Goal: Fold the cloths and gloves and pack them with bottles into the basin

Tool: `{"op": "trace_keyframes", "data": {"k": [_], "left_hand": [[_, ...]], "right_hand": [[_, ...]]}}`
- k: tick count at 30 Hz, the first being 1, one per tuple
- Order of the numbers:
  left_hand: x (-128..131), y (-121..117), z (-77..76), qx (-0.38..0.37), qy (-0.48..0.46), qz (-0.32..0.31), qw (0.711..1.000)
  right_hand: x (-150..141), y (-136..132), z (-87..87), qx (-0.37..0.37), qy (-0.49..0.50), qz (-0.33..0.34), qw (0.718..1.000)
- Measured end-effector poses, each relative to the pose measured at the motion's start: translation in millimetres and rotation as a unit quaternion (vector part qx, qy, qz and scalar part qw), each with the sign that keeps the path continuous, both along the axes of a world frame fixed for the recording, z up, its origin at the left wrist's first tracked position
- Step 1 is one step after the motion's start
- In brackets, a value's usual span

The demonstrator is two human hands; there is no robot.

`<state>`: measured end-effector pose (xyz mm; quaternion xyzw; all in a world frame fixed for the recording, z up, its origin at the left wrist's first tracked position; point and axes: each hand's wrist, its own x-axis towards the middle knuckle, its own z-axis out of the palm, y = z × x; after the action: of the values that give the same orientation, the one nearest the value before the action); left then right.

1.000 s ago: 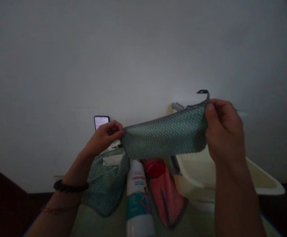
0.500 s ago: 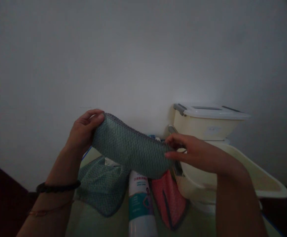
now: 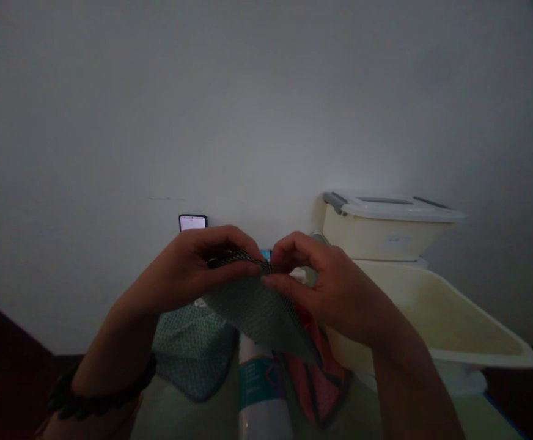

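Both hands meet above the table, pinching the dark-trimmed edge of a grey-green cleaning cloth [image 3: 252,308]. My left hand [image 3: 193,266] grips that edge from the left, thumb towards me. My right hand [image 3: 326,281] pinches it just beside the left fingertips. The cloth hangs folded below the fingers, its lower corner drooping to the right. Beneath it stands a white and teal bottle [image 3: 264,385], partly covered by the cloth. A second green cloth [image 3: 197,348] lies to the bottle's left, and a red cloth [image 3: 319,391] to its right.
A cream tub [image 3: 477,311] with a wide rim stands at the right. Behind it is a lidded storage box [image 3: 381,229] with grey clips. A phone [image 3: 193,222] leans against the wall [image 3: 266,110] behind my left hand. The pale green tabletop [image 3: 165,409] shows below.
My hands have come together from the cloth's two ends to its edge in the middle. The cloth, stretched out before, is now folded and hanging. The phone has come into view.
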<state>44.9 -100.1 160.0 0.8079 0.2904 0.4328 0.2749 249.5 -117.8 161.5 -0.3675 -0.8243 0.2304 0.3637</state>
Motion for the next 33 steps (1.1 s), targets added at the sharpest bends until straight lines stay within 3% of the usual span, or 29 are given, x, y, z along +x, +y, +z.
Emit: {"op": "trace_keyframes", "data": {"k": [4, 8, 14, 18, 23, 29, 33], "left_hand": [[-8.3, 4.2, -2.5, 0.007, -0.02, 0.014, 1.0], [-19.8, 8.2, -4.2, 0.0, 0.026, 0.01, 1.0], [-15.8, 5.8, -3.5, 0.007, 0.034, 0.021, 0.999], [-8.6, 4.3, -3.4, 0.04, 0.019, 0.048, 0.998], [-9.7, 5.6, -5.3, 0.095, -0.029, 0.071, 0.992], [-9.6, 7.9, -6.0, 0.042, -0.016, 0.03, 0.999], [-9.5, 8.8, -7.6, 0.045, -0.005, 0.062, 0.997]], "right_hand": [[5.2, 2.9, -0.3, 0.013, 0.01, -0.001, 1.0], [18.1, 8.0, -2.8, 0.02, 0.034, -0.03, 0.999], [22.2, 9.2, -5.2, -0.038, 0.041, -0.011, 0.998], [14.3, 7.0, -2.1, -0.001, 0.025, -0.004, 1.0], [13.0, 8.0, -1.7, 0.06, 0.071, -0.059, 0.994], [16.5, 9.7, -2.7, 0.085, 0.108, -0.087, 0.987], [15.2, 9.1, -0.4, 0.115, 0.076, -0.109, 0.985]]}}
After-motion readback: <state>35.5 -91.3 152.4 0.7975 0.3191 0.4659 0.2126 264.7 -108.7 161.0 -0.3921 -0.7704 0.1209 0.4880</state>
